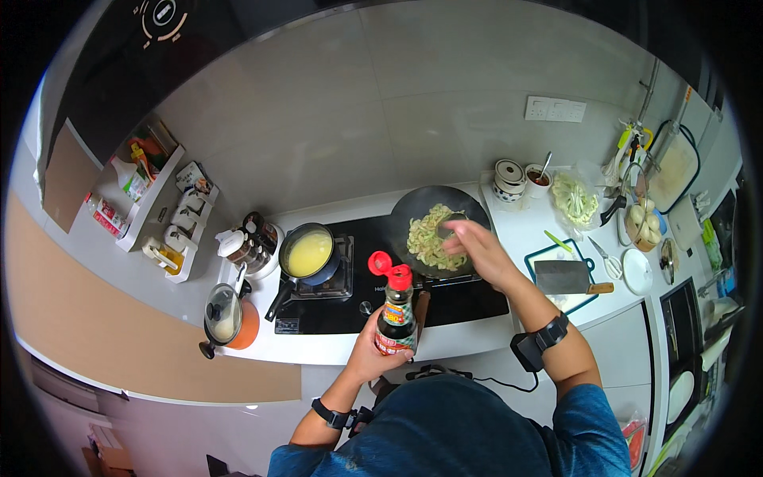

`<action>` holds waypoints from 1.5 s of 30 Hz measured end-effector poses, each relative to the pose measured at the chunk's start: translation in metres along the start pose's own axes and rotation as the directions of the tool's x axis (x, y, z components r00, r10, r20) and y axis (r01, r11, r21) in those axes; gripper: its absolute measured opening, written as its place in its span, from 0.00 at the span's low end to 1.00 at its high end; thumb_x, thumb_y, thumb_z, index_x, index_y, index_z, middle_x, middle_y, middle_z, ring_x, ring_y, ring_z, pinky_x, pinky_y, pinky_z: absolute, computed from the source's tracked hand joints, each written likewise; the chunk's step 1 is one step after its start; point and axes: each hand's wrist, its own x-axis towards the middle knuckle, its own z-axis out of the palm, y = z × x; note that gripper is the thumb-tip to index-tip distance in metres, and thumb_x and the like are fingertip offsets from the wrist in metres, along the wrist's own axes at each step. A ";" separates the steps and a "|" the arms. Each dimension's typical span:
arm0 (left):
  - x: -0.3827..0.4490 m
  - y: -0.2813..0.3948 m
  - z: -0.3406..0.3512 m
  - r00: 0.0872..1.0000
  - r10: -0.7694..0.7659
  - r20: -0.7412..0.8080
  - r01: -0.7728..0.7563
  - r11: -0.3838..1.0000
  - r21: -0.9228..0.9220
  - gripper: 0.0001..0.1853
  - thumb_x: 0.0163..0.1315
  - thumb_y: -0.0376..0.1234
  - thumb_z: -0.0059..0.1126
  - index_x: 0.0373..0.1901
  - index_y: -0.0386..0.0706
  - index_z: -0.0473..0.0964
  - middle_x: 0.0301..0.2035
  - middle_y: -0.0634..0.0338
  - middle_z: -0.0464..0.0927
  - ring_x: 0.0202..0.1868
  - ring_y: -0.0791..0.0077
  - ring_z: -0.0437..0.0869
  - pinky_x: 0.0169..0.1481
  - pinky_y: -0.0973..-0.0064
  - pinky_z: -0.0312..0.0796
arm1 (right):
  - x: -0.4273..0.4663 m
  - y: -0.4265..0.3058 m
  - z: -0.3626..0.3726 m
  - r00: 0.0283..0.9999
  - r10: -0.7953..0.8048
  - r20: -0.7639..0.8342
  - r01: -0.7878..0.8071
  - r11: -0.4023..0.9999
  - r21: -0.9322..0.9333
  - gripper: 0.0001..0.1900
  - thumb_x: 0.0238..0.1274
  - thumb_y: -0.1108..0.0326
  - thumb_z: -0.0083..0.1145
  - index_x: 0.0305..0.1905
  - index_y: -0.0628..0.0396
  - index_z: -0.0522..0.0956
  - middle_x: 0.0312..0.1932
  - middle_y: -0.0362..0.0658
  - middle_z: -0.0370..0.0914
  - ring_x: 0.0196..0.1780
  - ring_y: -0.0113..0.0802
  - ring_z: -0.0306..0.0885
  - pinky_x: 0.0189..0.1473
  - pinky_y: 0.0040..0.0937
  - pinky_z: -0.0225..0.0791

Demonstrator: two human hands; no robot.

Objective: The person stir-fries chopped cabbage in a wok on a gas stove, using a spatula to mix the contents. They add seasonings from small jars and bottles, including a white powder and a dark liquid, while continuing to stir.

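My left hand is wrapped around a glass sauce bottle in front of the stove. The bottle's red flip cap stands raised, and dark liquid shows inside. Over the right side of a dark wok is my right hand, fingers pointing left. A dark rounded patch shows by its fingertips; I cannot tell whether it is a utensil or bare wok, or whether the hand holds anything. Pale green chopped vegetables lie in the wok. The wok's wooden handle points toward me, beside the bottle.
A small pan of yellow liquid sits on the left burner. Further left is a lidded orange pot. On the right, a cleaver lies across a cutting board, near scissors and a wire basket.
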 end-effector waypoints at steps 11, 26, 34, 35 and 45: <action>0.014 -0.023 -0.036 0.938 0.215 -0.271 -0.039 0.845 0.534 0.44 0.45 0.35 0.83 0.63 0.35 0.66 0.49 0.52 0.81 0.50 0.69 0.84 0.58 0.70 0.75 | -0.057 0.161 -0.058 0.952 0.116 -0.282 -0.289 0.045 -0.956 0.23 0.59 0.63 0.64 0.60 0.49 0.74 0.44 0.47 0.79 0.48 0.43 0.82 0.44 0.45 0.79; 0.033 -0.039 -0.041 0.924 0.242 -0.296 0.026 0.732 0.680 0.45 0.45 0.38 0.82 0.64 0.38 0.66 0.53 0.50 0.79 0.52 0.60 0.84 0.59 0.67 0.76 | -0.066 0.170 -0.079 0.953 -0.083 -0.291 -0.265 0.236 -0.935 0.13 0.67 0.60 0.59 0.49 0.54 0.75 0.40 0.51 0.81 0.42 0.50 0.85 0.41 0.46 0.79; 0.059 -0.037 -0.050 0.939 0.270 -0.214 0.064 0.474 0.878 0.42 0.45 0.39 0.79 0.64 0.43 0.68 0.52 0.50 0.77 0.55 0.50 0.81 0.58 0.59 0.76 | -0.104 0.119 -0.072 0.799 0.589 -0.118 -0.561 0.802 0.205 0.16 0.78 0.55 0.52 0.47 0.58 0.79 0.17 0.32 0.67 0.12 0.18 0.54 0.13 0.21 0.48; 0.062 -0.036 -0.051 0.943 0.263 -0.206 0.068 0.452 0.889 0.42 0.45 0.38 0.79 0.63 0.43 0.69 0.52 0.51 0.77 0.55 0.50 0.81 0.58 0.59 0.76 | -0.109 0.111 -0.070 0.789 0.611 -0.070 -0.581 0.778 0.240 0.16 0.78 0.55 0.52 0.47 0.58 0.79 0.17 0.32 0.67 0.13 0.18 0.55 0.13 0.20 0.48; 0.089 -0.033 -0.062 0.940 0.332 -0.081 0.022 0.178 0.984 0.41 0.42 0.35 0.77 0.63 0.45 0.70 0.50 0.54 0.78 0.53 0.53 0.80 0.56 0.59 0.76 | -0.136 0.073 -0.058 0.747 0.652 0.126 -0.643 0.662 0.385 0.16 0.80 0.55 0.49 0.49 0.59 0.77 0.21 0.32 0.67 0.15 0.16 0.55 0.14 0.18 0.46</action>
